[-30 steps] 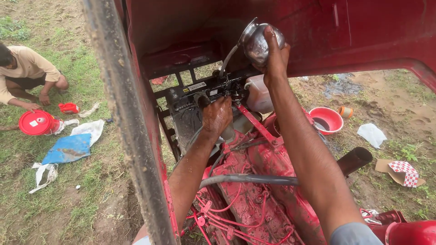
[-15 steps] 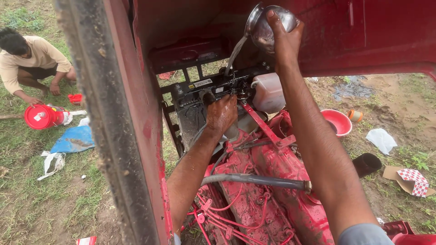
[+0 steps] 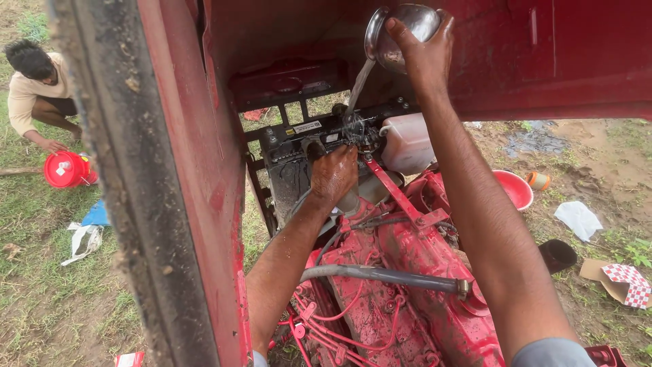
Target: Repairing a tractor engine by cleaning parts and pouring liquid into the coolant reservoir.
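My right hand (image 3: 426,54) grips a round steel bowl (image 3: 397,34), raised high and tipped to the left. A stream of water (image 3: 358,88) falls from its rim onto a black battery (image 3: 309,139) at the front of a red engine (image 3: 401,272). My left hand (image 3: 334,173), wet and muddy, rests on top of the battery with its fingers curled near the terminals, just under the falling water. Whether it grips anything is hidden. A white plastic tank (image 3: 407,143) sits right of the battery.
The raised red hood (image 3: 530,61) hangs overhead and a muddy red panel edge (image 3: 156,204) stands at left. A grey hose (image 3: 380,275) crosses the engine. A crouching person (image 3: 37,88) works by a red can (image 3: 66,168) on grass. A red bowl (image 3: 513,188) and litter lie right.
The bowl has risen and tipped further, and water now pours onto the battery. My left hand stays on the battery. The view has shifted, so the person at left sits higher in frame.
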